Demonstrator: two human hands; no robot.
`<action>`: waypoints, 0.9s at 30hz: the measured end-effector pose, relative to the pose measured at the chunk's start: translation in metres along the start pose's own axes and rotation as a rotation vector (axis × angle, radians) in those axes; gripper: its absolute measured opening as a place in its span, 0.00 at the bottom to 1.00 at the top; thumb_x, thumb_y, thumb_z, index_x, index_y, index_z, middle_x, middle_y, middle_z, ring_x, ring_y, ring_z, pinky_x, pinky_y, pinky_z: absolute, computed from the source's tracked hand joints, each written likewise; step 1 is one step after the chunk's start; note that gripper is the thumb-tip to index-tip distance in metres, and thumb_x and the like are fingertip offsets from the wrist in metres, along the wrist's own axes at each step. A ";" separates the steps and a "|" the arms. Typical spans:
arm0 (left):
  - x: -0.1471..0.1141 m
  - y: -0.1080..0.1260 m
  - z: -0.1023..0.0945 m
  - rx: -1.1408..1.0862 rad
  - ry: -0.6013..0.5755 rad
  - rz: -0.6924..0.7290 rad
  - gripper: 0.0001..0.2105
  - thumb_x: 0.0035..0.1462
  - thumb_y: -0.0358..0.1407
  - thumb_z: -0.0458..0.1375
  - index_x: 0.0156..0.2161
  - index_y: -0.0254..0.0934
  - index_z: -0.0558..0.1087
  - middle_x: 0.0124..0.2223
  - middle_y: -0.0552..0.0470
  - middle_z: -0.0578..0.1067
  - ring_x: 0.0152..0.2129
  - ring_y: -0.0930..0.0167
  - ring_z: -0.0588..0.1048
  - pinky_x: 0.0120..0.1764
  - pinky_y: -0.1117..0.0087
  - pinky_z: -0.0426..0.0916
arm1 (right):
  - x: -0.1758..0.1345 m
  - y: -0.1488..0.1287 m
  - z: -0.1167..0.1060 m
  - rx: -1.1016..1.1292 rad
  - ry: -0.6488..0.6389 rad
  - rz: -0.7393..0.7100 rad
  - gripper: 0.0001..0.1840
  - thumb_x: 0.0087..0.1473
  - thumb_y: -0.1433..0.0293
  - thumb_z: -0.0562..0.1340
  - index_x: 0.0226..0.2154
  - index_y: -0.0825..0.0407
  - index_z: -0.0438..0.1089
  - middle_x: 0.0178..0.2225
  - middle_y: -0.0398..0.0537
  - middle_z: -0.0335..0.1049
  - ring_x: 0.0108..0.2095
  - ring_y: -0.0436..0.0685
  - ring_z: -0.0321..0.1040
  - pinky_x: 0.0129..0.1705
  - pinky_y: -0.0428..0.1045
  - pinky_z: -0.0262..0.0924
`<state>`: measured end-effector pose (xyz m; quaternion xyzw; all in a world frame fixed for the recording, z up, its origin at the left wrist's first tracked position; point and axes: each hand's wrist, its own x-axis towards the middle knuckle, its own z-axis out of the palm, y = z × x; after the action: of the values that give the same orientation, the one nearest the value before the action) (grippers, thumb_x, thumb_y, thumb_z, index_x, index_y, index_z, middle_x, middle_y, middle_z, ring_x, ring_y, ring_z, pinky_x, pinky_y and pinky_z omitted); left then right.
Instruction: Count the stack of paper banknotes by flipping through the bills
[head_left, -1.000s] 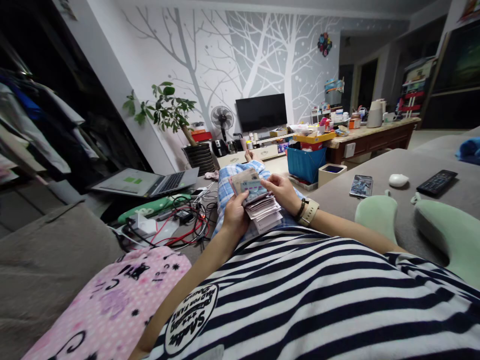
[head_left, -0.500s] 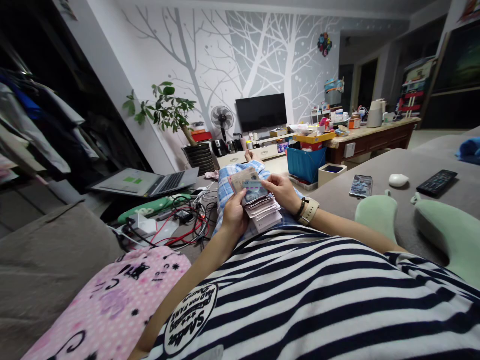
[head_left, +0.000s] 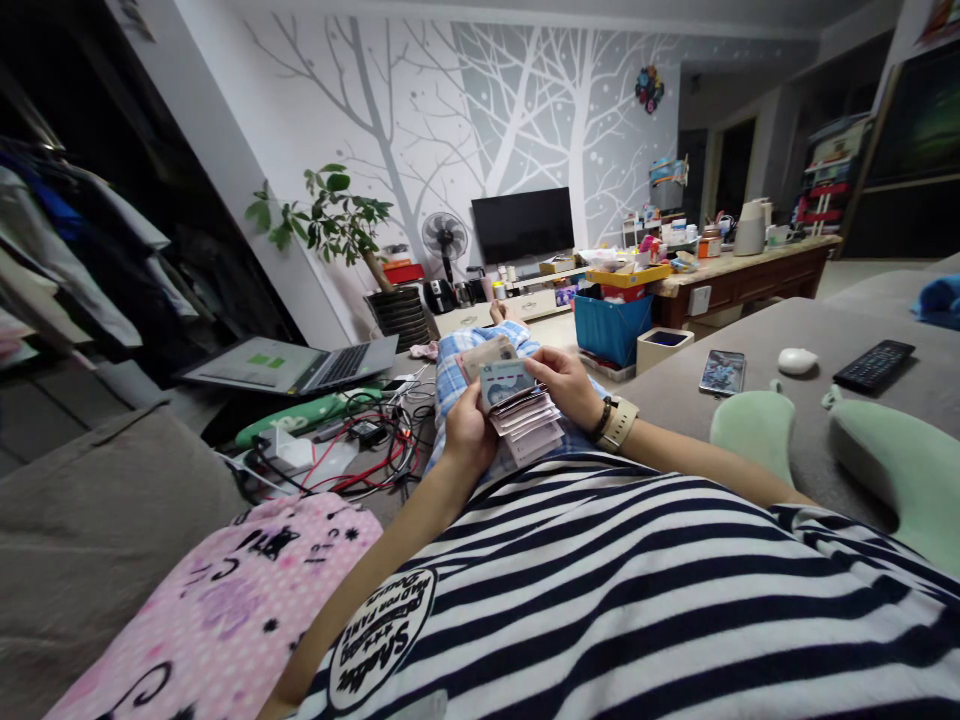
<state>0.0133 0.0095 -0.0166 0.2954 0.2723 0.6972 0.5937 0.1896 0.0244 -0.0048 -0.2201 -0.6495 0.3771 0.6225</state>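
- Stack of banknotes [head_left: 517, 410] sits over my lap, in the middle of the scene, held between both hands above the blue plaid trousers [head_left: 457, 372].
- My left hand [head_left: 466, 430] is clamped round the stack's left end, thumb on top, fingers hidden beneath.
- My right hand [head_left: 566, 385] pinches the top note [head_left: 506, 380] at its right edge, thumb and fingertips closed on it.
- I judge the notes light, thin and limp; they fan and slide easily, so the firm hold belongs at the short end, with one sheet peeled from the opposite edge.
- Lower notes splay unevenly at the near right; edges look soft and worn, paper matte.
- Tan watch strap [head_left: 619, 424] on the right wrist.
- Right, on grey sofa fabric [head_left: 757, 345]: phone [head_left: 721, 371], glossy and flat; white mouse [head_left: 796, 360], rounded; black remote [head_left: 874, 364].
- Left: tangled cables [head_left: 360, 445], open laptop [head_left: 292, 364], fleecy pink blanket [head_left: 225, 600].
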 end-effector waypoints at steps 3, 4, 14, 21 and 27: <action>0.002 -0.001 -0.003 0.047 -0.032 0.006 0.10 0.63 0.36 0.72 0.47 0.37 0.91 0.48 0.40 0.95 0.59 0.45 0.95 0.65 0.47 0.90 | -0.001 -0.001 0.001 0.028 -0.002 0.001 0.41 0.54 0.29 0.83 0.29 0.44 0.70 0.28 0.39 0.64 0.34 0.56 0.60 0.41 0.54 0.64; 0.003 -0.001 -0.004 0.066 -0.042 0.007 0.10 0.62 0.38 0.73 0.46 0.38 0.90 0.48 0.41 0.95 0.59 0.45 0.94 0.65 0.48 0.90 | -0.001 -0.001 0.001 0.032 -0.001 0.006 0.41 0.54 0.29 0.83 0.29 0.44 0.70 0.28 0.39 0.65 0.34 0.56 0.60 0.41 0.54 0.64; 0.005 0.000 -0.014 0.182 -0.093 -0.031 0.11 0.64 0.41 0.75 0.49 0.41 0.92 0.49 0.42 0.96 0.61 0.43 0.93 0.68 0.47 0.88 | -0.004 -0.005 0.001 -0.001 -0.007 0.004 0.40 0.58 0.30 0.79 0.28 0.43 0.66 0.27 0.40 0.60 0.35 0.58 0.56 0.40 0.55 0.61; 0.002 -0.005 -0.008 0.005 -0.067 -0.019 0.15 0.63 0.35 0.76 0.54 0.36 0.91 0.50 0.40 0.96 0.60 0.44 0.95 0.68 0.46 0.89 | -0.005 -0.004 0.003 -0.003 -0.039 0.064 0.45 0.58 0.19 0.72 0.28 0.43 0.70 0.24 0.43 0.66 0.29 0.57 0.60 0.35 0.55 0.58; -0.005 0.000 -0.006 0.058 -0.097 -0.029 0.15 0.60 0.31 0.76 0.52 0.38 0.92 0.51 0.40 0.96 0.61 0.45 0.94 0.70 0.47 0.87 | 0.000 -0.002 0.001 -0.092 0.127 0.072 0.43 0.52 0.26 0.82 0.26 0.43 0.68 0.25 0.40 0.67 0.32 0.57 0.63 0.38 0.54 0.63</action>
<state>0.0088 0.0048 -0.0211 0.3420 0.2677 0.6650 0.6075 0.1891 0.0226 -0.0031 -0.2951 -0.6173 0.3541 0.6376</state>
